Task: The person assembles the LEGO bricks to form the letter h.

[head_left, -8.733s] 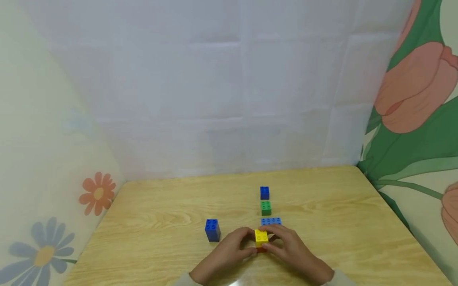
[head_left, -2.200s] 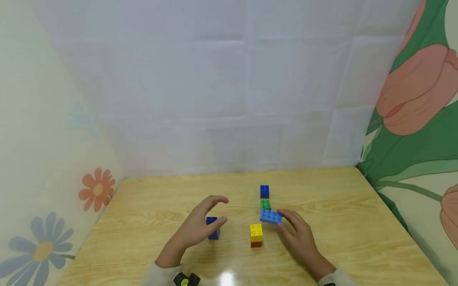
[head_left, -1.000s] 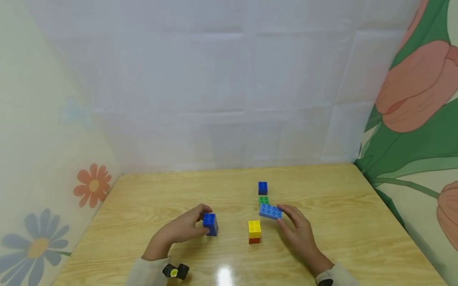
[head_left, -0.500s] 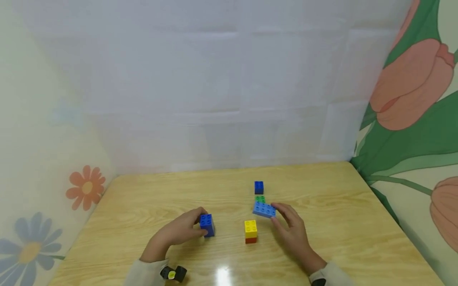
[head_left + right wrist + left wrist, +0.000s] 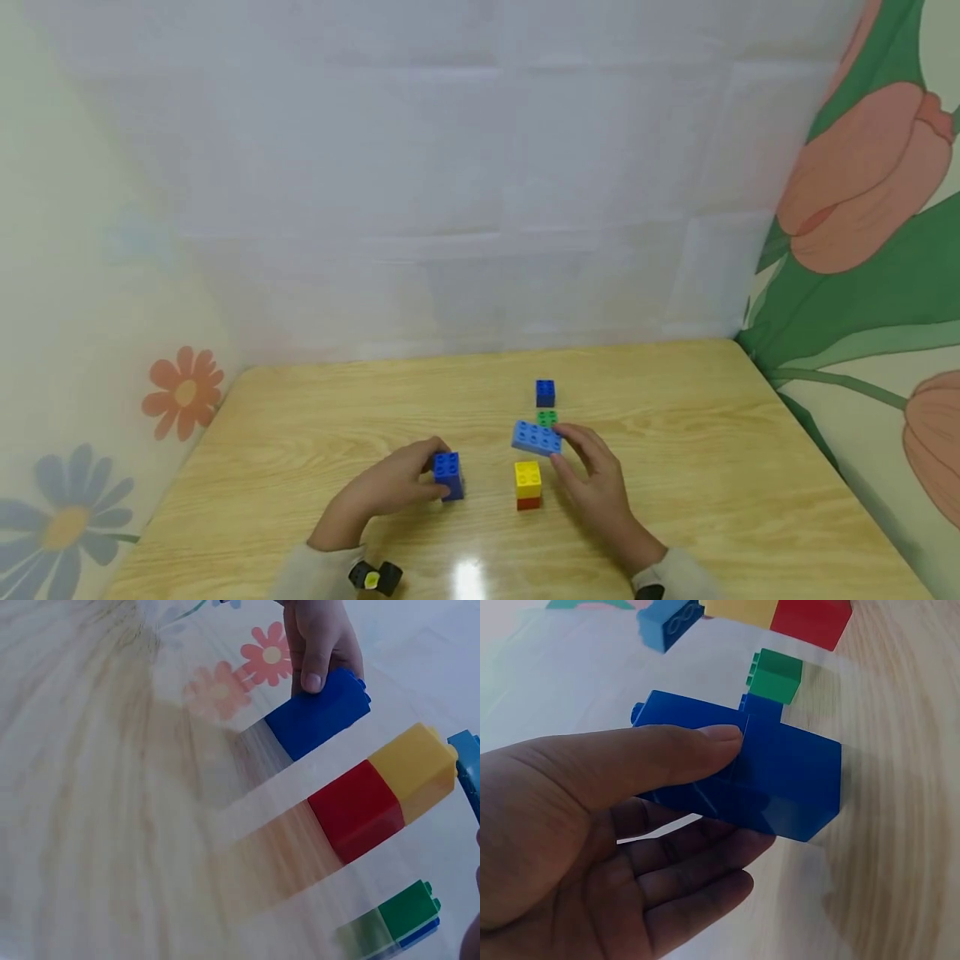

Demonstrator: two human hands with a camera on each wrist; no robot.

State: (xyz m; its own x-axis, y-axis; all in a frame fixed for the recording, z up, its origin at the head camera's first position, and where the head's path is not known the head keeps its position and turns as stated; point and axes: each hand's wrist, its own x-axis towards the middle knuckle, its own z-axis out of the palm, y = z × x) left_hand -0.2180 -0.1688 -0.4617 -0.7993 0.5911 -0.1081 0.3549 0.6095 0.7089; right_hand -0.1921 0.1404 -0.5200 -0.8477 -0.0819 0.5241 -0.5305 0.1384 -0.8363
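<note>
In the head view my left hand (image 5: 401,482) grips a dark blue stack of two toy building bricks (image 5: 448,477). The left wrist view shows the thumb across the stack's side near the seam, fingers on the opposite side. My right hand (image 5: 598,492) pinches a light blue eight-stud brick (image 5: 536,437) by its right end, between thumb and fingertips. That brick is raised, slightly tilted, just behind a yellow brick (image 5: 527,477) joined on top of a red brick (image 5: 528,503). The yellow-and-red stack stands upright between the hands; neither hand touches it.
Behind the light blue brick, a green brick (image 5: 547,417) is partly hidden. Farther back sits a small dark blue brick (image 5: 545,392). The wooden table (image 5: 337,417) meets a white cloth backdrop (image 5: 480,292), with flowered walls at both sides.
Both hands left the yellow-and-red stack. My right hand picked up the light blue brick and carried it left; my left hand took hold of the dark blue stack and shifted it slightly right.
</note>
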